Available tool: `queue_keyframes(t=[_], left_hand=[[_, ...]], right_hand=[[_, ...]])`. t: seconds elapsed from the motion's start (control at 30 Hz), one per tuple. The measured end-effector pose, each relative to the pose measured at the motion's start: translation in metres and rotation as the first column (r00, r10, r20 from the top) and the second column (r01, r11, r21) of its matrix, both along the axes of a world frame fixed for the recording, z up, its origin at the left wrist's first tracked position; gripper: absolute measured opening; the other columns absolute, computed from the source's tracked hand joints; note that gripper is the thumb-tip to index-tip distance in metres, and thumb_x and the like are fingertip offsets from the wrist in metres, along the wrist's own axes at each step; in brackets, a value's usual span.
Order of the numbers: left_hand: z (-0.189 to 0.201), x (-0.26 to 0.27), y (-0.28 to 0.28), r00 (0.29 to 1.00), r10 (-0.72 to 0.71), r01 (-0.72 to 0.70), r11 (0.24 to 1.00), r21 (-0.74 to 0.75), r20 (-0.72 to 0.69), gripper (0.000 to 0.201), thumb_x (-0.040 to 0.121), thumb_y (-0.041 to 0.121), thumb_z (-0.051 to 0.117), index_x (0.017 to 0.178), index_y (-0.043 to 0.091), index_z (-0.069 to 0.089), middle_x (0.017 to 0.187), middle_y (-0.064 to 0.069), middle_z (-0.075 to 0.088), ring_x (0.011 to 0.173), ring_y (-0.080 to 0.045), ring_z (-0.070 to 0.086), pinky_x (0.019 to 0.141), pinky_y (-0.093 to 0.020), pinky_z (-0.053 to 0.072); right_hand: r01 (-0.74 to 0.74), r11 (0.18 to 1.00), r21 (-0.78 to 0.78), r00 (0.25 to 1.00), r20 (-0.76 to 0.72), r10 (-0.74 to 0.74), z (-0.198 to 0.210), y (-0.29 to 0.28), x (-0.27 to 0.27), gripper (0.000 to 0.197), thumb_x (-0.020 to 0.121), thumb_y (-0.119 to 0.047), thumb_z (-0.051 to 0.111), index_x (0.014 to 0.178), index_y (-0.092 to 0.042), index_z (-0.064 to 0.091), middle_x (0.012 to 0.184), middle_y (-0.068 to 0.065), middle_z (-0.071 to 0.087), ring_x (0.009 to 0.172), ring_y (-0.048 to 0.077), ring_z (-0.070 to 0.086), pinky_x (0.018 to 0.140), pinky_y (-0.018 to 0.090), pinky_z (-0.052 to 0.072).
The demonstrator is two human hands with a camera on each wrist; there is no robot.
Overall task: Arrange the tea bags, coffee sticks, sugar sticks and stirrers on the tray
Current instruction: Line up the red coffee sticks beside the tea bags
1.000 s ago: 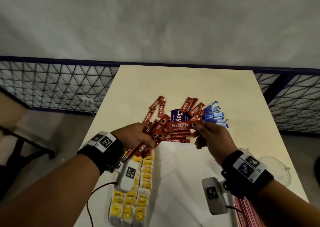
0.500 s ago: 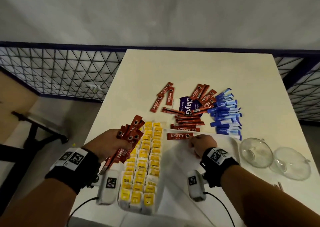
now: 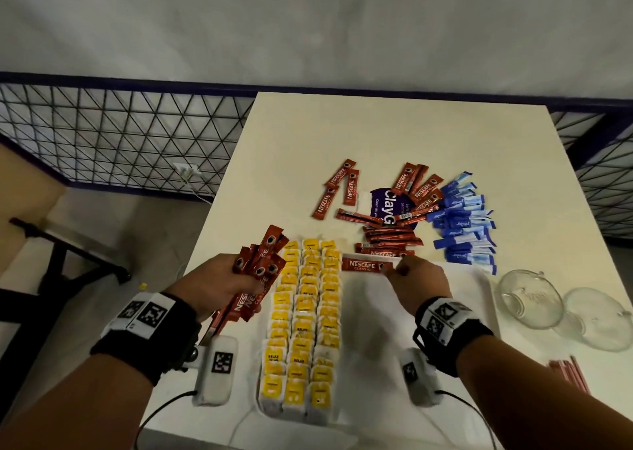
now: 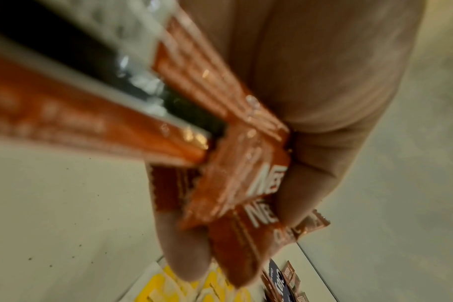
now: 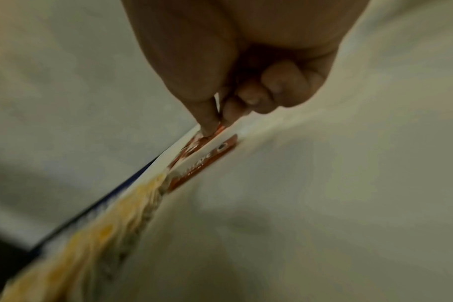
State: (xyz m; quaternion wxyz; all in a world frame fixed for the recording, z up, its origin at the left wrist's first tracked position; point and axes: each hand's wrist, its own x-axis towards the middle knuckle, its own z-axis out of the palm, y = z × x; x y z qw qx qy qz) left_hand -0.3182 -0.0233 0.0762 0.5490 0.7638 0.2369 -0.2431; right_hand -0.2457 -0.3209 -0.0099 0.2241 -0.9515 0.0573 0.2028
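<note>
My left hand (image 3: 219, 283) grips a bundle of red coffee sticks (image 3: 260, 264), held above the table's left edge; the left wrist view shows the same bundle (image 4: 236, 183) in my curled fingers. My right hand (image 3: 412, 278) pinches one end of a single red coffee stick (image 3: 364, 265) that lies at the far edge of the white tray (image 3: 469, 288); the right wrist view shows the thumb and fingertips (image 5: 207, 120) on that stick (image 5: 207, 161). Yellow tea bags (image 3: 305, 319) fill the tray's left part in three rows. More coffee sticks (image 3: 387, 240) and blue sugar sticks (image 3: 462, 223) lie beyond the tray.
Two upturned glass cups (image 3: 529, 298) stand right of the tray. Red stirrers (image 3: 568, 377) lie at the table's near right. A purple packet (image 3: 390, 208) sits among the loose coffee sticks. A wire fence (image 3: 120, 134) runs behind the cream table (image 3: 394, 134).
My right hand took one coffee stick from the pile and brought it down to the tray's far edge. My left hand drew back to the left with its bundle.
</note>
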Motion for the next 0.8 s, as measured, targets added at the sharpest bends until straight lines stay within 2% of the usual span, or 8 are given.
queue_keyframes(t=[0.07,0.13,0.3,0.43,0.57,0.67,0.73,0.8], left_hand=[[0.0,-0.003,0.002,1.0,0.004,-0.004,1.0,-0.007,-0.003,0.01,0.081,-0.007,0.063,0.088,-0.001,0.063,0.067,-0.015,0.065,0.067,-0.037,0.068,0.071,-0.054,0.054],[0.0,-0.006,0.001,1.0,0.001,-0.001,1.0,-0.022,-0.002,0.014,0.078,-0.005,0.066,0.091,-0.003,0.063,0.07,-0.016,0.065,0.066,-0.035,0.068,0.066,-0.048,0.055],[-0.003,-0.008,-0.004,1.0,-0.001,0.001,0.999,-0.044,-0.007,0.013,0.083,-0.009,0.061,0.095,-0.004,0.063,0.073,-0.016,0.065,0.067,-0.034,0.068,0.063,-0.042,0.057],[-0.006,-0.009,-0.006,1.0,-0.023,0.023,0.999,-0.039,-0.005,0.013,0.083,-0.006,0.063,0.095,-0.002,0.064,0.072,-0.016,0.066,0.07,-0.036,0.068,0.07,-0.05,0.057],[-0.006,-0.009,-0.01,0.999,-0.049,0.048,0.998,-0.048,-0.01,0.012,0.082,-0.005,0.064,0.092,0.0,0.064,0.069,-0.014,0.066,0.068,-0.035,0.068,0.064,-0.043,0.056],[-0.003,-0.005,-0.016,0.992,-0.12,0.119,0.992,-0.033,-0.024,0.01,0.08,-0.004,0.066,0.087,0.003,0.066,0.068,-0.014,0.067,0.064,-0.031,0.067,0.061,-0.038,0.056],[-0.002,0.001,-0.022,0.982,-0.184,0.184,0.983,-0.023,-0.035,0.012,0.08,-0.005,0.065,0.086,0.005,0.067,0.069,-0.014,0.068,0.064,-0.03,0.067,0.064,-0.04,0.057],[0.001,0.007,-0.032,0.966,-0.254,0.252,0.967,-0.036,-0.045,0.014,0.079,-0.005,0.066,0.09,0.003,0.068,0.074,-0.017,0.069,0.067,-0.033,0.067,0.07,-0.044,0.059]], right_hand=[[-0.211,0.977,0.006,0.967,0.149,0.208,0.002,0.006,-0.001,0.013,0.089,-0.032,0.06,0.093,-0.022,0.068,0.092,-0.002,0.064,0.084,0.018,0.058,0.074,0.029,0.048],[-0.38,0.924,-0.04,0.904,0.193,0.381,-0.004,0.013,0.003,0.021,0.089,-0.024,0.062,0.108,-0.025,0.07,0.104,-0.001,0.063,0.1,0.021,0.058,0.085,0.032,0.049],[-0.523,0.845,-0.116,0.82,0.204,0.535,-0.012,0.024,0.01,0.032,0.094,-0.019,0.052,0.118,-0.034,0.067,0.12,-0.001,0.063,0.112,0.024,0.056,0.096,0.033,0.047],[-0.535,0.832,-0.143,0.805,0.212,0.554,-0.016,0.026,0.012,0.031,0.095,-0.019,0.049,0.114,-0.033,0.069,0.117,-0.002,0.063,0.11,0.024,0.057,0.093,0.034,0.048],[-0.518,0.85,-0.099,0.812,0.255,0.525,-0.01,0.026,0.01,0.027,0.094,-0.021,0.051,0.112,-0.026,0.071,0.113,0.0,0.064,0.106,0.024,0.058,0.09,0.034,0.049],[-0.431,0.885,0.176,0.849,0.413,0.331,0.022,0.035,0.007,0.023,0.093,-0.026,0.056,0.111,-0.019,0.069,0.101,0.0,0.066,0.085,0.015,0.062,0.079,0.028,0.051],[-0.408,0.824,0.393,0.882,0.404,0.244,0.053,0.045,0.004,0.022,0.094,-0.03,0.056,0.113,-0.024,0.066,0.091,-0.01,0.064,0.071,0.003,0.06,0.068,0.011,0.047],[-0.417,0.766,0.49,0.897,0.358,0.259,0.076,0.049,0.002,0.021,0.091,-0.035,0.06,0.11,-0.029,0.063,0.084,-0.019,0.061,0.072,-0.001,0.059,0.063,0.006,0.043]])
